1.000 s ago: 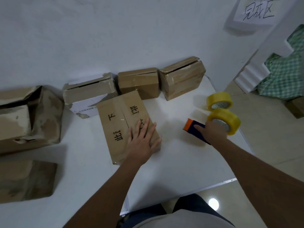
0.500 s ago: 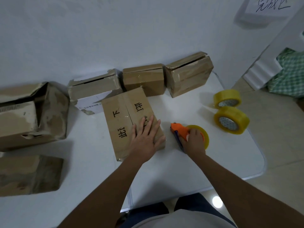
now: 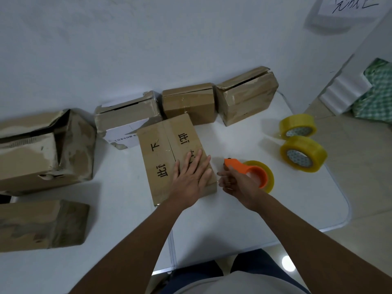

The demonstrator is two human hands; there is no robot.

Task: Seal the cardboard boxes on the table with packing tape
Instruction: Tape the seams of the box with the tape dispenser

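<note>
Left hand [image 3: 192, 177] flat, fingers straight and spread, pressing on the near right part of the printed box [image 3: 174, 153] at the table's middle. Right hand [image 3: 237, 183] curled around the orange tape dispenser [image 3: 248, 169], just right of that box, cutter end pointing far-left toward the box's right edge; yellowish roll [image 3: 268, 177] seated in the dispenser. Whether the dispenser touches the box: cannot tell.

Two spare tape rolls near the table's right edge, nearer one [image 3: 303, 154] and farther one [image 3: 297, 126], almost touching each other. Along the far wall, three more boxes in a row: a torn one with a white label [image 3: 127, 118] left, a closed one [image 3: 188, 102] in the middle, a loosely flapped one [image 3: 247, 95] right; the printed box's far end just against the first two. On the left, a large crumpled box [image 3: 44, 149] with its top open, and a flattened-looking one [image 3: 42, 224] nearer. White table [image 3: 233, 219] under all.

Both left-hand boxes cut off by the frame's left edge. Paper sign [image 3: 350, 6] on the wall top right cut off, writing unreadable. Right fingertips partly hidden behind the dispenser.
</note>
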